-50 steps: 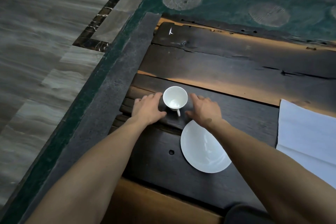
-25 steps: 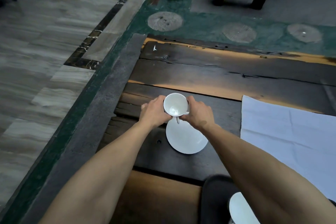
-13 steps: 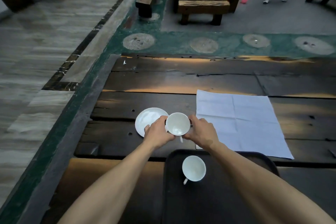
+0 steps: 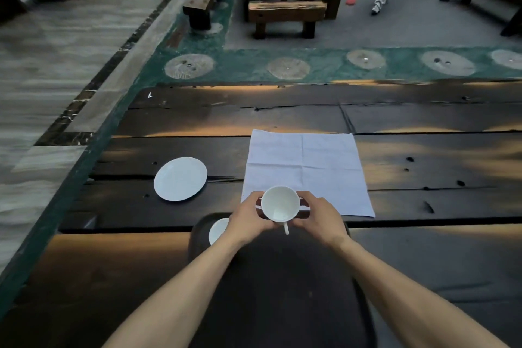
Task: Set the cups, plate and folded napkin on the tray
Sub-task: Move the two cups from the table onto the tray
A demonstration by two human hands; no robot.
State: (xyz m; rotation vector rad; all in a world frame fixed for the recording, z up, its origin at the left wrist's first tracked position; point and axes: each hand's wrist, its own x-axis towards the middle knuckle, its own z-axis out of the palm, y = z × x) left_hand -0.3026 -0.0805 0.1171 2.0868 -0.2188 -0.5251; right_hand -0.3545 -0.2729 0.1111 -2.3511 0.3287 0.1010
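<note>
At far left of the dark wooden surface lies a white plate, flat and apart from the other pieces. Near the front edge, a dark tray sits under both forearms; its far rim reaches just short of the napkin. On the tray's far left corner stands a second cup, only partly visible behind the left wrist. The left hand curls its fingers and thumb round the left side of a white cup, and the right hand grips the opposite side, so both hands clasp the one cup. This cup is upright, mouth open to the camera, its handle pointing toward the person; it is held above the tray's far edge, overlapping the napkin's near border in view. Whether its base touches the tray cannot be told. Behind the cup, a white napkin lies spread flat on the surface, creased into quarters, not folded. Beyond the surface, wooden benches stand on the floor.
</note>
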